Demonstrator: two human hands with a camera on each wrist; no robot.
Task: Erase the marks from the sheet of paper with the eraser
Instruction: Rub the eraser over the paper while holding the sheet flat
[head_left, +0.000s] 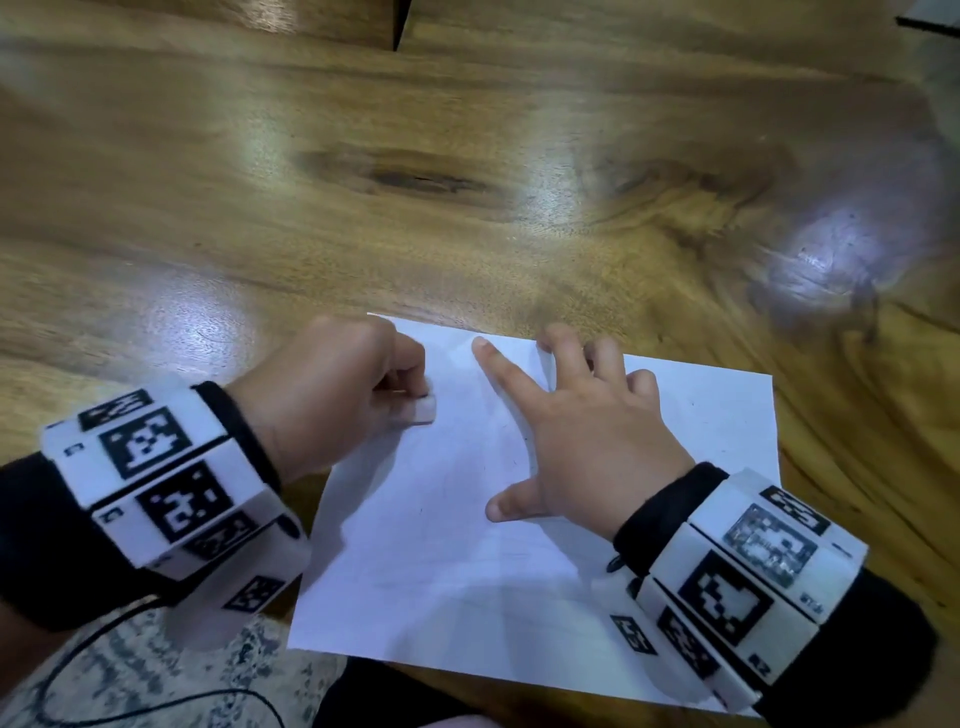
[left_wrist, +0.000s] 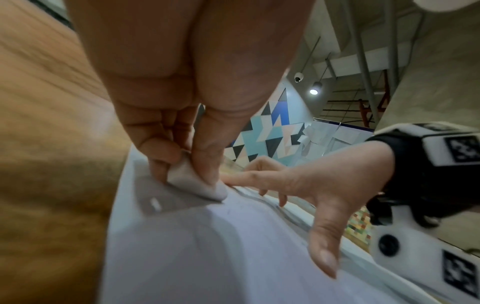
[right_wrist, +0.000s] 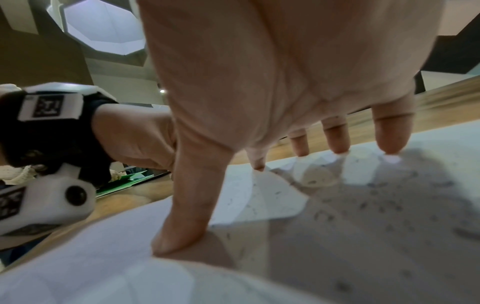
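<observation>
A white sheet of paper (head_left: 441, 561) lies on the wooden table near its front edge. My left hand (head_left: 332, 395) pinches a small white eraser (head_left: 423, 408) between thumb and fingers and holds it down on the sheet's upper left part; the left wrist view shows the eraser (left_wrist: 197, 185) touching the paper (left_wrist: 207, 257). My right hand (head_left: 582, 431) is spread flat on the sheet, and its fingertips (right_wrist: 389, 146) and thumb press the paper (right_wrist: 363, 236) down. Faint grey specks and crumbs lie on the paper near the right hand. The marks themselves are barely visible.
The wooden table (head_left: 415, 208) stretches away beyond the sheet. A speckled cloth and a black cable (head_left: 104, 675) lie at the lower left, off the table's front edge. A dark gap between two boards (head_left: 400, 26) shows at the far edge.
</observation>
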